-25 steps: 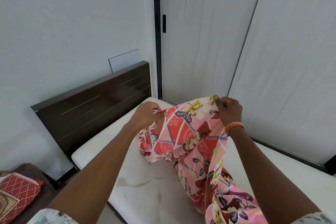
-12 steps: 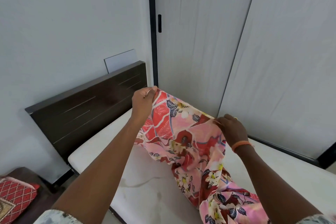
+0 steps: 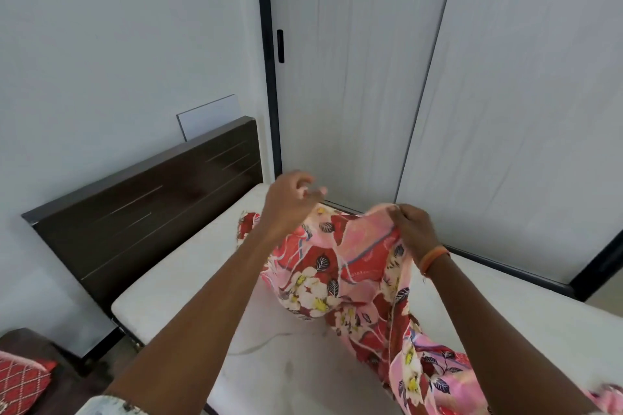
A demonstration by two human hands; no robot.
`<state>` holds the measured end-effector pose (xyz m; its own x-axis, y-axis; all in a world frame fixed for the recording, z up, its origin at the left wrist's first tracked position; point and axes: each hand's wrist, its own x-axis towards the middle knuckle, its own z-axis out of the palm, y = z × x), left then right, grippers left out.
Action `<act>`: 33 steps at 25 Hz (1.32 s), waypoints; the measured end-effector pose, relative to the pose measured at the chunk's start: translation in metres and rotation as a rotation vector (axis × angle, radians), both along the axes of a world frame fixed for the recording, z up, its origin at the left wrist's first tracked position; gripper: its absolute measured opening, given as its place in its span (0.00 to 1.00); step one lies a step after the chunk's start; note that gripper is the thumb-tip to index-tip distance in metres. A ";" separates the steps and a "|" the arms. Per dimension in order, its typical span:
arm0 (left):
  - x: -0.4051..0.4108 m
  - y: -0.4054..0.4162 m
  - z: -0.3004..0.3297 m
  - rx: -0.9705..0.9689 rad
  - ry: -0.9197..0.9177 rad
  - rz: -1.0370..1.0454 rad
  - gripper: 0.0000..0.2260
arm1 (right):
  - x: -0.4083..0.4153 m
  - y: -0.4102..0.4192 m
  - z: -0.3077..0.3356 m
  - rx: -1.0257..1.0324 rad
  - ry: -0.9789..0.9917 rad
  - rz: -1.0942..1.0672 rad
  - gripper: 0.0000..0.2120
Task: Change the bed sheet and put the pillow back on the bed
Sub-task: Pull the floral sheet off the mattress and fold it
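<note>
**Floral sheet bunched on the bare mattress, one hand gripping**

The floral bed sheet (image 3: 340, 266), pink and red with white and yellow blossoms and dark leaves, lies crumpled in a long heap on the bare white mattress (image 3: 188, 276). It runs from near the head end down toward the lower right edge of the view, where it trails out of sight.

The right hand (image 3: 413, 227) pinches a raised fold at the top of the sheet, fingers curled round the fabric and lifting it off the mattress. An orange wristband (image 3: 435, 258) sits on that wrist. The left hand (image 3: 290, 199) hovers just above the sheet's upper edge, its fingers loosely spread and blurred; it holds nothing that can be seen, though whether the fingertips brush the cloth is unclear.

The mattress shows faint stains near the middle of the lower part of the view. Behind it stands a dark wooden headboard (image 3: 145, 212) against a pale wall, with a thin white panel (image 3: 209, 120) poking up behind its top edge. To the right are white sliding doors (image 3: 354, 77) in a dark frame, with a small black handle (image 3: 280, 46). At the lower left corner, a red cushion with a diamond pattern (image 3: 23, 377) rests on a dark surface beside the bed.
</note>
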<state>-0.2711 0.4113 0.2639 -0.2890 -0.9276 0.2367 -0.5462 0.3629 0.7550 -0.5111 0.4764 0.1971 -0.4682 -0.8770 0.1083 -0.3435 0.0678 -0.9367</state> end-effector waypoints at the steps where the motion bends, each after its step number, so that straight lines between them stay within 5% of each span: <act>1: -0.014 0.010 -0.003 -0.004 -0.049 -0.134 0.23 | 0.013 0.002 0.019 -0.057 0.062 0.107 0.15; 3: -0.041 0.025 -0.007 -0.009 -0.119 -0.325 0.28 | 0.031 0.005 0.052 -0.171 0.135 0.267 0.11; 5: -0.057 0.026 -0.007 -0.107 -0.077 -0.333 0.09 | 0.030 0.005 0.067 -0.216 0.209 0.328 0.06; 10: -0.053 0.007 0.009 -0.210 0.035 -0.192 0.09 | -0.015 0.007 0.036 -0.029 0.778 0.041 0.03; 13: -0.052 0.008 0.026 -0.194 0.231 -0.092 0.10 | -0.042 0.017 -0.006 0.261 0.740 -0.224 0.10; 16: -0.050 0.004 0.040 -0.161 0.437 -0.014 0.15 | -0.063 0.030 -0.047 0.467 0.614 -0.193 0.10; 19: -0.049 -0.003 0.048 -0.171 0.396 -0.010 0.18 | -0.044 0.044 -0.050 0.382 0.011 -0.007 0.10; 20: -0.051 -0.005 0.048 -0.187 0.361 0.005 0.19 | -0.031 0.047 -0.042 0.332 -0.100 0.071 0.18; 24: -0.064 -0.010 0.050 -0.195 0.298 0.089 0.22 | 0.034 0.046 -0.027 0.090 0.100 0.263 0.35; 29: -0.066 -0.012 0.050 -0.123 0.288 0.142 0.19 | 0.072 0.031 -0.018 -0.193 0.517 0.001 0.24; 33: -0.065 -0.014 0.054 -0.126 0.293 0.137 0.18 | 0.074 0.015 -0.011 -0.079 0.551 -0.107 0.18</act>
<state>-0.3364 0.3968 0.3182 -0.0667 -0.9113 0.4062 -0.3634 0.4013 0.8408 -0.4369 0.4910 0.1861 -0.4098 -0.8071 0.4250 -0.7783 0.0665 -0.6243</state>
